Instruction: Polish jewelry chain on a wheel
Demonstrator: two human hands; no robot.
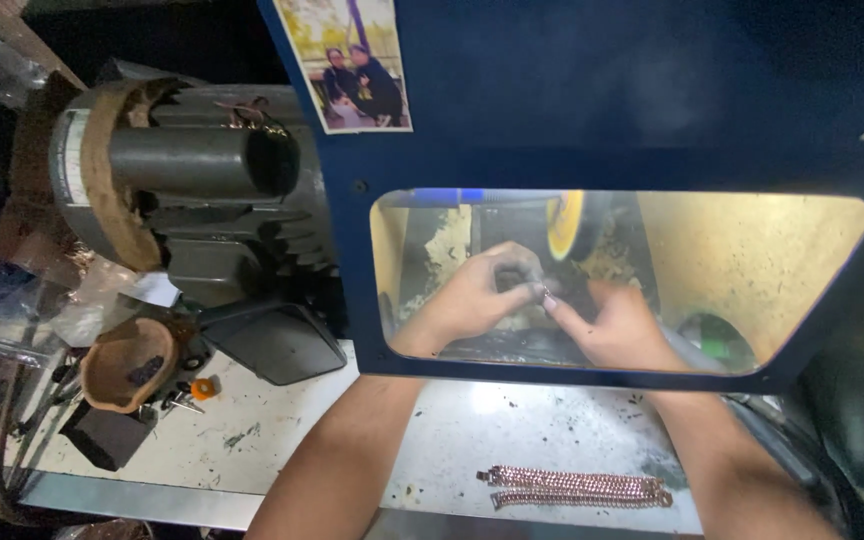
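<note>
While your forearms reach through the window of the blue polishing hood (592,120), the work sits at the middle of the opening, just below the yellow buffing wheel (565,225) at 12 o'clock from your hands. At 9 o'clock from the hood stands the grey motor (192,190), its shaft stub pointing toward you, with a brown bowl (130,362) and a small orange bit (202,388) on the stained white bench (282,420) below it. A photo (347,62) is stuck to the hood's upper left corner.

Judging by the layout, polishing is under way and not finished: two rose-coloured chain bracelets (577,488) lie side by side on the bench at 6 o'clock, near your right forearm, untouched by either hand; whether they are done cannot be told.

Your left hand (477,295) is curled, fingers pinching a small ring-like piece (546,294) where the hands meet. Your right hand (617,325) is closed too, its fingertips pressed to the same piece from 4 o'clock.
</note>
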